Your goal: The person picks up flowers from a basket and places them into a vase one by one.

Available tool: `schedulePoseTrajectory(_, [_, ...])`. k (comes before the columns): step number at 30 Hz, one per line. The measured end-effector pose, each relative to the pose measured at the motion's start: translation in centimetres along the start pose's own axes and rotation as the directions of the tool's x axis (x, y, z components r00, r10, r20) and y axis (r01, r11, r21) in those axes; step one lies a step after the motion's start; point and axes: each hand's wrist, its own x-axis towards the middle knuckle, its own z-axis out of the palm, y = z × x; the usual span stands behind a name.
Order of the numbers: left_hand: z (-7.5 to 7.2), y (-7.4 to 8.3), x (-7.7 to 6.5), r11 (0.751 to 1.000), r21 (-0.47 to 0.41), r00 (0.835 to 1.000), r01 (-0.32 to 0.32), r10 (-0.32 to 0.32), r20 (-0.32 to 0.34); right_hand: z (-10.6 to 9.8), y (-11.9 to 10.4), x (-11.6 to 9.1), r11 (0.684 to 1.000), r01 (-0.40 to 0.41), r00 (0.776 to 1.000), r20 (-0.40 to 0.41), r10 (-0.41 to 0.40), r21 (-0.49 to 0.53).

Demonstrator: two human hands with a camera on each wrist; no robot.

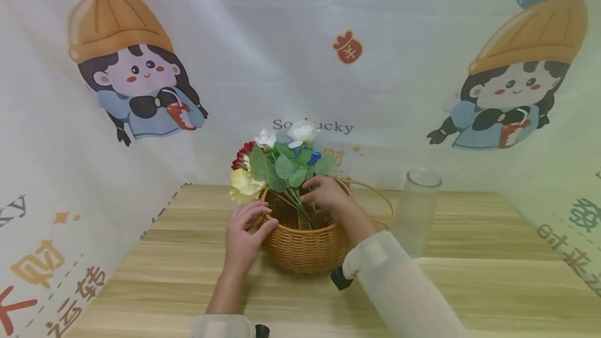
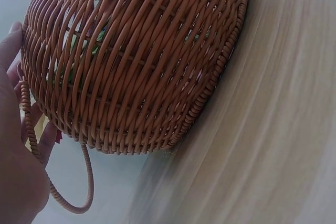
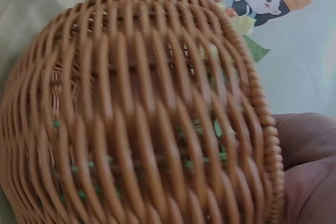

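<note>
A round brown wicker basket (image 1: pixel 302 249) stands on the table, holding artificial flowers: white ones (image 1: pixel 302 132), a yellow one (image 1: pixel 246 181), a red one (image 1: pixel 242 155) and a blue one (image 1: pixel 313 158) partly behind leaves. My left hand (image 1: pixel 246 228) grips the basket's left rim beside a looped handle (image 2: pixel 86 182), thumb apart from the fingers. Over the right rim, my right hand (image 1: pixel 328 197) reaches in, its loosely bent, parted fingers at the green stems (image 1: pixel 300 205); its thumb is hidden. Stems show through the weave in the right wrist view.
A tall clear glass vase (image 1: pixel 418 213) stands right of the basket, near the other basket handle (image 1: pixel 387 200). Behind the wood-patterned table (image 1: pixel 159 265) hangs a printed white cloth (image 1: pixel 263 51), which also flanks both sides.
</note>
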Motion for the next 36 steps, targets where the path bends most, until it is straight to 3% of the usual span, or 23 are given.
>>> schedulePoseTrajectory(4, [-0.07, -0.04, -0.06, 1.000, 0.012, 1.000, -0.007, 0.007, 0.004, 0.64, 0.49, 0.59, 0.997, -0.029, 0.999, -0.018, 0.030, 0.074])
schedulePoseTrajectory(9, [-0.03, 0.11, 0.13, 1.000, 0.011, 1.000, -0.006, 0.006, -0.008, 0.63, 0.45, 0.64, 0.991, 0.032, 0.998, -0.065, -0.024, 0.127])
schedulePoseTrajectory(18, [-0.10, -0.06, 0.17, 1.000, -0.006, 1.000, -0.011, 0.011, 0.001, 0.72, 0.33, -0.05, 0.983, 0.139, 0.983, -0.136, -0.122, 0.122])
schedulePoseTrajectory(23, [-0.15, -0.29, 0.06, 1.000, -0.008, 1.000, -0.017, 0.017, 0.000, 0.96, 0.49, 0.11, 0.975, 0.165, 0.975, -0.176, -0.138, 0.150])
schedulePoseTrajectory(32, [-0.20, -0.36, 0.10, 1.000, -0.012, 1.000, -0.012, 0.012, 0.002, 1.00, 0.34, 0.01, 0.945, 0.173, 0.969, -0.218, -0.114, 0.276])
schedulePoseTrajectory(36, [-0.08, -0.31, 0.05, 0.999, -0.011, 0.999, -0.034, 0.034, -0.007, 0.83, 0.40, -0.01, 0.959, 0.134, 0.974, -0.213, -0.081, 0.248])
